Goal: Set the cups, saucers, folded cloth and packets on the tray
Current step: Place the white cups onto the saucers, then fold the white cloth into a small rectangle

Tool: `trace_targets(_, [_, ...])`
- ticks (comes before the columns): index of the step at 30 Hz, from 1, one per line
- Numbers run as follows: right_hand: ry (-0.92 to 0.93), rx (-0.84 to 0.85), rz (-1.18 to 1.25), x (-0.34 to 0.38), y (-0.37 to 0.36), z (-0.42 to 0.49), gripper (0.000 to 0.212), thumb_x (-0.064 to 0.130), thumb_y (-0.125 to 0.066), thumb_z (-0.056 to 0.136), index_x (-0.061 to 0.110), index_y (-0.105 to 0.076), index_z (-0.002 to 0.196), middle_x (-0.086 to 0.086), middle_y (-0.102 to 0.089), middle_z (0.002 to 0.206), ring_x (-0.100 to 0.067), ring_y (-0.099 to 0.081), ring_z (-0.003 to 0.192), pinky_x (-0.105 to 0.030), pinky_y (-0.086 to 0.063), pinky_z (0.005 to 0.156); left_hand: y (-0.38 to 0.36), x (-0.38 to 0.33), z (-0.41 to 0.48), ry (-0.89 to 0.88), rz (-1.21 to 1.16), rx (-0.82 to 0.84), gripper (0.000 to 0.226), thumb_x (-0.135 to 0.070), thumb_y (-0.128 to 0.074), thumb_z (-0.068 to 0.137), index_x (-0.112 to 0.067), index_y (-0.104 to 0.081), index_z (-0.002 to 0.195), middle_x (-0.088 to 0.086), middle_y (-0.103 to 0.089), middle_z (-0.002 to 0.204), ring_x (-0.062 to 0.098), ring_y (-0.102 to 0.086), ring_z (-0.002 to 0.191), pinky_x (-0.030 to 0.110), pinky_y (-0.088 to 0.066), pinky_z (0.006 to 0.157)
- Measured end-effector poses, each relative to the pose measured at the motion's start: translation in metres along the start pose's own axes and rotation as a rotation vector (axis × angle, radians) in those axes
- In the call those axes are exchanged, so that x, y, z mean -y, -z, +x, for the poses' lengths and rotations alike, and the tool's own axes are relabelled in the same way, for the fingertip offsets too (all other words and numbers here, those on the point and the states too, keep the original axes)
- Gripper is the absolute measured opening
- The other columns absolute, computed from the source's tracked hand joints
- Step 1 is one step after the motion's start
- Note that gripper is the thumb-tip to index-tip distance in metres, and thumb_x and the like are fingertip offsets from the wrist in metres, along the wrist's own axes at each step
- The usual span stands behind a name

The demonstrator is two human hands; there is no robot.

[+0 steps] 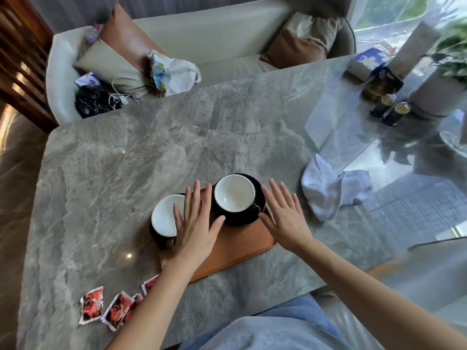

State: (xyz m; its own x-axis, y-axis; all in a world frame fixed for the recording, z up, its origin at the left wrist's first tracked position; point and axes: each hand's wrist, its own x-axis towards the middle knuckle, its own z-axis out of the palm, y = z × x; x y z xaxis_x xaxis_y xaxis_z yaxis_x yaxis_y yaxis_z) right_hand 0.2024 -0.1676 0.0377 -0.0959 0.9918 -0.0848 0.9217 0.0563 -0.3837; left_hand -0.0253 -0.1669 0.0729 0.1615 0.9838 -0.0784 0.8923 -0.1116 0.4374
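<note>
Packets (pixel 106 308) in red wrappers lay loose on the worktop (pixel 177 137), near its front left edge and off the tray (pixel 235 251). The left cup (pixel 164 215) stood at the tray's left end; whether a saucer sat beneath it could not be told. The left hand (pixel 195 223) hovered flat, fingers spread, holding nothing. The right cup (pixel 235 193) sat on its saucer (pixel 242 218) on the tray. The right hand (pixel 285 218) was likewise spread and empty. The cloth (pixel 328 190) lay crumpled, unfolded, on the worktop. Judged remaining: cloth and packets.

No legible text on anything
</note>
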Motion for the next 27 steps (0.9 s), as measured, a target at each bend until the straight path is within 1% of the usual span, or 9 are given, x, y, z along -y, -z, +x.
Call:
trace_targets(4, [-0.006,-0.001,0.0,-0.037,0.016,-0.008,0.065,0.052,-0.031,0.095,0.035,0.001,0.149,0.008,0.008,0.159,-0.014,0.013,0.146,-0.046,0.0,0.119,-0.017,-0.043,0.013,-0.045,0.043,0.061,0.073,-0.046,-0.036,0.095,-0.038,0.024,0.136,-0.013,0.031,0.147,0.009,0.03,0.138,0.049,0.008,0.116])
trace_targets(8, [-0.076,-0.009,0.02,-0.077,0.033,-0.016,0.067,0.049,-0.037,0.095,0.033,-0.003,0.149,0.006,0.004,0.16,-0.016,0.009,0.147,-0.045,-0.002,0.118,-0.037,-0.091,0.03,-0.119,0.082,0.088,0.073,-0.046,-0.038,0.094,-0.029,0.011,0.145,-0.008,0.02,0.153,0.01,0.025,0.138,0.05,0.005,0.116])
trace_targets(14, [-0.07,0.055,0.015,-0.135,0.055,-0.018,0.064,0.045,-0.036,0.096,0.033,-0.003,0.149,0.006,0.004,0.16,-0.017,0.009,0.147,-0.046,-0.003,0.118,-0.067,-0.156,0.049,-0.102,0.07,0.118,0.071,-0.042,-0.036,0.096,-0.025,0.01,0.147,-0.005,0.016,0.157,0.012,0.019,0.143,0.046,0.006,0.117])
trace_targets(17, [-0.042,0.076,-0.009,-0.166,0.069,-0.011,0.064,0.036,-0.041,0.096,0.032,-0.006,0.15,0.004,0.002,0.161,-0.02,0.005,0.148,-0.047,-0.003,0.118,-0.083,-0.184,0.059,-0.097,0.042,0.158,0.07,-0.041,-0.034,0.096,-0.026,0.012,0.147,-0.005,0.017,0.157,0.011,0.022,0.142,0.045,0.009,0.116])
trace_targets(19, [-0.035,0.078,-0.027,-0.186,0.078,-0.004,0.068,0.021,-0.046,0.094,0.031,-0.009,0.149,0.003,-0.002,0.161,-0.021,0.004,0.148,-0.047,-0.004,0.117,-0.097,-0.2,0.066,-0.09,0.034,0.177,0.069,-0.041,-0.035,0.096,-0.026,0.008,0.148,-0.006,0.015,0.158,0.01,0.02,0.142,0.044,0.01,0.115])
trace_targets(21, [-0.035,0.075,-0.035,-0.205,0.086,0.004,0.073,0.006,-0.044,0.089,0.032,-0.01,0.149,0.002,-0.006,0.16,-0.021,0.0,0.147,-0.046,-0.005,0.117,-0.11,-0.214,0.073,-0.074,0.044,0.184,0.066,-0.041,-0.036,0.096,-0.026,0.0,0.149,-0.006,0.009,0.159,0.011,0.013,0.145,0.043,0.011,0.115])
trace_targets(23, [-0.025,0.087,-0.032,-0.223,0.093,0.014,0.079,-0.002,-0.043,0.084,0.031,-0.012,0.149,0.0,-0.009,0.16,-0.022,-0.003,0.147,-0.046,-0.006,0.118,-0.123,-0.226,0.082,-0.045,0.027,0.183,0.061,-0.04,-0.039,0.095,-0.025,-0.013,0.147,-0.007,-0.009,0.159,0.01,-0.002,0.146,0.043,0.006,0.117])
trace_targets(25, [0.003,0.124,-0.016,-0.238,0.097,0.025,0.081,-0.003,-0.047,0.082,0.03,-0.015,0.149,0.0,-0.012,0.16,-0.023,-0.007,0.147,-0.045,-0.009,0.118,-0.134,-0.237,0.09,-0.025,-0.002,0.192,0.056,-0.04,-0.043,0.093,-0.024,-0.024,0.144,-0.007,-0.028,0.153,0.011,-0.022,0.141,0.039,-0.007,0.117])
trace_targets(27, [0.045,0.173,0.004,-0.246,0.1,0.036,0.072,0.002,-0.051,0.084,0.028,-0.026,0.146,0.0,-0.024,0.156,-0.021,-0.017,0.144,-0.041,-0.016,0.116,-0.143,-0.247,0.097,-0.006,-0.077,0.227,0.054,-0.038,-0.047,0.092,-0.023,-0.03,0.141,-0.006,-0.038,0.148,0.014,-0.033,0.136,0.034,-0.02,0.111])
